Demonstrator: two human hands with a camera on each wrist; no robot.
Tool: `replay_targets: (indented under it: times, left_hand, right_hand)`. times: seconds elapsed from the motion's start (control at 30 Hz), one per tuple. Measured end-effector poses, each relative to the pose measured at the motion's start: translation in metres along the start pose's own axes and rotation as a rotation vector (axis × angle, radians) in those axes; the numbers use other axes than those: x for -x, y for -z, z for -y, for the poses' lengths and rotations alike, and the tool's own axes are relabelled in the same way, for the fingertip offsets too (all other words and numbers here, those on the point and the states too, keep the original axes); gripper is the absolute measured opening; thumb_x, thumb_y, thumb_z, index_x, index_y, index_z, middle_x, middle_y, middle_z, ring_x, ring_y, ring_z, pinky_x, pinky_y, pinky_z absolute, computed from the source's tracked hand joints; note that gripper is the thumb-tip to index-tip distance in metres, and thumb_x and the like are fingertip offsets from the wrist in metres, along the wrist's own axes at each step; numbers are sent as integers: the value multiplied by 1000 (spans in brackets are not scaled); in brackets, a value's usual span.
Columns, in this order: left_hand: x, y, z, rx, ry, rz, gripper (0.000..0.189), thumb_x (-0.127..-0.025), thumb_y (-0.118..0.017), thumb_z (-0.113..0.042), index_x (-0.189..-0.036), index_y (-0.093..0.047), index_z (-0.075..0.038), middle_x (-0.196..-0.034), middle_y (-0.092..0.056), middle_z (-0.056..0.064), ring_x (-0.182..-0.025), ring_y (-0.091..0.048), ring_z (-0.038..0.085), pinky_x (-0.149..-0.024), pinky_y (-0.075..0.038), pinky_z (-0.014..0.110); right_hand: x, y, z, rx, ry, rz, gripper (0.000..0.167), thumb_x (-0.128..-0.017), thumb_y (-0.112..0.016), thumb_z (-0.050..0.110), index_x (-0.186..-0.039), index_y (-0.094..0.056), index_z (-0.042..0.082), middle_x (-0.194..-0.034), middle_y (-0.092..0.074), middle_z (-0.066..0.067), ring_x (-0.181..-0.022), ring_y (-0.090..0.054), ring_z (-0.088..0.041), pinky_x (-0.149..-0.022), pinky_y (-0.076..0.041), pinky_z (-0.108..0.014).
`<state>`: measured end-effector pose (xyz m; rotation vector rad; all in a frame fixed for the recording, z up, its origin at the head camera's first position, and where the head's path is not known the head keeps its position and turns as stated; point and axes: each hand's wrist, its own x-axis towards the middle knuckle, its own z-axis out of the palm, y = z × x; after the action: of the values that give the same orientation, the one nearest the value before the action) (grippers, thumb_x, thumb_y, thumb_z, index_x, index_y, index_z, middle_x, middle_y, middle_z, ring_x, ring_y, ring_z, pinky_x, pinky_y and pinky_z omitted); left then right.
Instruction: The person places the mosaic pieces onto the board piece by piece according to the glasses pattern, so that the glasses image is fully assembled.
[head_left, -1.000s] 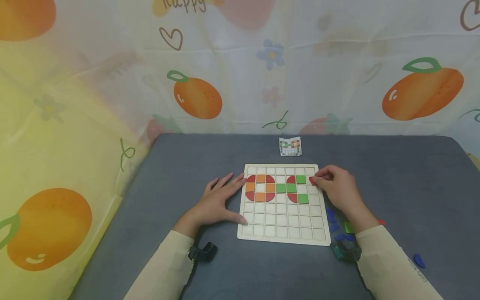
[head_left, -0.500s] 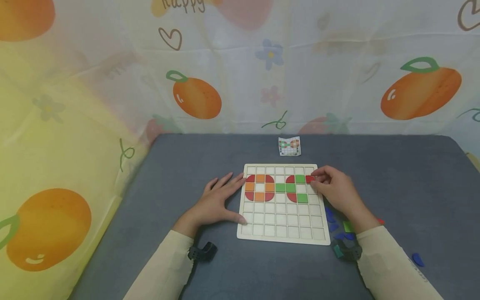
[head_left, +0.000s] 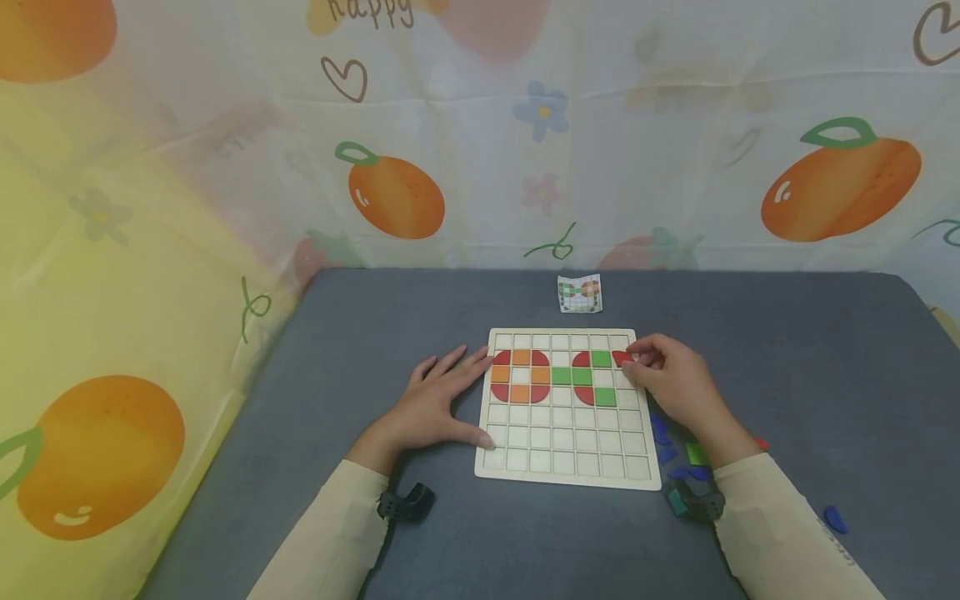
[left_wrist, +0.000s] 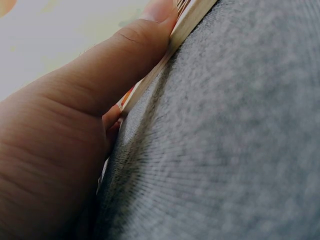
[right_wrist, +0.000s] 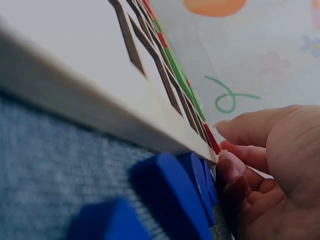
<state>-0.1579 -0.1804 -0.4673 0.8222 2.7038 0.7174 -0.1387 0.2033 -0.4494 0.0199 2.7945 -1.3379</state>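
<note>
A pale wooden grid board [head_left: 562, 437] lies on the dark grey table. Red quarter-round, orange square and green square pieces fill part of its upper rows. With fingers spread, my left hand [head_left: 431, 408] rests along the board's left edge; its thumb [left_wrist: 125, 55] presses the rim in the left wrist view. At the upper right cells, my right hand [head_left: 678, 375] pinches a red quarter-round piece [head_left: 619, 357], partly hidden by the fingertips. The right wrist view shows that red piece [right_wrist: 212, 138] low at the board's surface, beside the thumb.
Several blue pieces [head_left: 660, 431] and a green square [head_left: 697, 453] lie right of the board, near my right wrist. One blue piece [head_left: 836, 519] sits farther right. A small printed pattern card [head_left: 580, 293] lies behind the board, before a fruit-print curtain [head_left: 480, 125].
My right hand has brought the red piece from a tilted pose at the board's right edge to the upper right cell, where it has turned slightly. The left hand stays in place.
</note>
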Motion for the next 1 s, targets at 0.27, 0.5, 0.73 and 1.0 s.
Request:
replay_targets:
  times: [0.27, 0.5, 0.73, 1.0]
  left_hand:
    - [1, 1, 0, 2, -1, 2, 127, -75, -92, -71, -175, -28, -24, -179, -19, -11, -166, -5, 21, -126, 0, 61]
    - [1, 2, -1, 1, -1, -1, 127, -75, -92, -71, -175, -29, -24, -179, -20, -10, -166, -6, 22, -126, 0, 61]
    - [1, 1, 0, -2, -9, -4, 127, -75, -91, -71, -175, -29, -23, -179, -20, -10, -166, -6, 23, -125, 0, 62]
    - [0, -1, 1, -10, -7, -5, 127, -75, -91, -72, -175, -29, -24, -179, -19, -11, -166, -6, 24, -125, -1, 61]
  right_hand:
    - [2, 0, 0, 4, 2, -1, 29, -109, -68, 27, -120, -73, 0, -105, -67, -13, -90, -59, -29, -75, -48, -42]
    - [2, -1, -3, -3, -5, -16, 34, -111, -66, 31, -124, -74, 0, -109, -69, -14, -94, -61, -30, -77, -49, -42]
    - [3, -2, -3, -44, -22, -16, 47, -113, -62, 40, -132, -71, -2, -117, -68, -18, -101, -62, -32, -83, -49, -43]
    - [9, 9, -12, -219, -16, 27, 55, -116, -53, 48, -135, -67, -2, -116, -67, -19, -99, -61, -32, -83, -52, -34]
